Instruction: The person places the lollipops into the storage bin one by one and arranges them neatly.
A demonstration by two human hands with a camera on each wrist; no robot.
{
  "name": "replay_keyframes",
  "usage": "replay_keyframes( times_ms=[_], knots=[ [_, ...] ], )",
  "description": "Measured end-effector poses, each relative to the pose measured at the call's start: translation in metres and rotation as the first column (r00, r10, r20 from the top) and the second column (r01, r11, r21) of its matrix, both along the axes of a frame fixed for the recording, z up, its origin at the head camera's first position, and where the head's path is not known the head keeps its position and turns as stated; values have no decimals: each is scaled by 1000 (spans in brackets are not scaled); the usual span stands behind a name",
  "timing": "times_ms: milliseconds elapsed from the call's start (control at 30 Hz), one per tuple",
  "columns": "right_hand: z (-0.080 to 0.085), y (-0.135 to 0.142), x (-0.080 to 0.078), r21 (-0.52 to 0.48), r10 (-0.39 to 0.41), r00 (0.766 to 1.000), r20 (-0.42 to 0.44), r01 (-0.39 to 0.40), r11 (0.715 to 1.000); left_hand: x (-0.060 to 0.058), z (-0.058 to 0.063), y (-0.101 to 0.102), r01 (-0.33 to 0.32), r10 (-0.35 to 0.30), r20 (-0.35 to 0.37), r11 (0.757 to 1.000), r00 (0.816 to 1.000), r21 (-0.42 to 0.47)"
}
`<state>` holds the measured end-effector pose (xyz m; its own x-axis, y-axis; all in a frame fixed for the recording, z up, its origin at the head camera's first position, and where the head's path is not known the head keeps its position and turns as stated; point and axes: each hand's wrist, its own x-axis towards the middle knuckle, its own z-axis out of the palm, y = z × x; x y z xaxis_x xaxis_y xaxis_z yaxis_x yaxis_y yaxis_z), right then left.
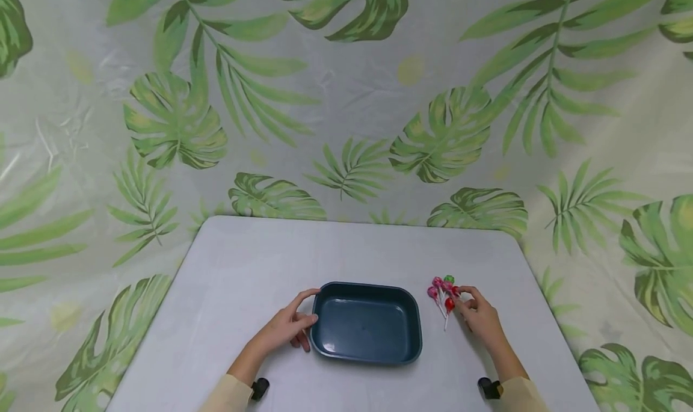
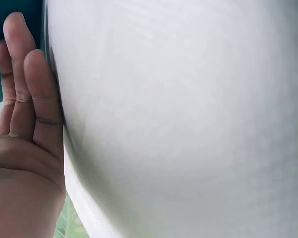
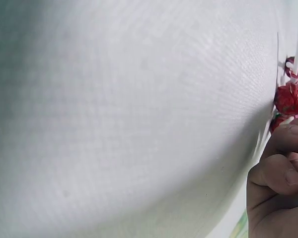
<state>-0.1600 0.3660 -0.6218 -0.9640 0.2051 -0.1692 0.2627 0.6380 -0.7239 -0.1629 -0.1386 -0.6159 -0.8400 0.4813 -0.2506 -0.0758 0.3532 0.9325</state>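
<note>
A dark blue rectangular tray sits near the middle of the white table. My left hand is at its left side, index fingertip by the back corner and thumb on the rim. The left wrist view shows the other fingers nearly straight along the tray's outer side. Right of the tray lies a small bunch of wrapped lollipops, pink, red and green, with white sticks. With curled thumb and index finger, my right hand pinches a red lollipop at the bunch's right edge; its stick is hidden.
The white table has a rounded back edge against a leaf-patterned curtain. A gap of bare tabletop separates the tray from the lollipops. Both wrists wear a small black camera.
</note>
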Motion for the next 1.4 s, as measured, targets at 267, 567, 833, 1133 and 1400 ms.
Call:
replay_keyframes(
  times_ms=[267,567,833,1133,1400],
  knots=[
    [-4,-1,2,9,18,1000,18,-18,1000,2,-3,1,36,-39,68,998,997,42],
    [-6,0,1,24,11,1000,8,-12,1000,2,-7,4,34,-37,66,998,997,47],
    [-2,-4,-1,45,-4,999,36,2,999,2,-8,4,23,-26,67,998,997,50],
    [-3,-4,-7,34,-38,998,39,37,999,1,-10,3,15,-17,55,999,998,49],
    [-6,-2,-8,18,-11,999,37,11,1000,2,-9,4,10,-14,65,998,998,60]
  ],
)
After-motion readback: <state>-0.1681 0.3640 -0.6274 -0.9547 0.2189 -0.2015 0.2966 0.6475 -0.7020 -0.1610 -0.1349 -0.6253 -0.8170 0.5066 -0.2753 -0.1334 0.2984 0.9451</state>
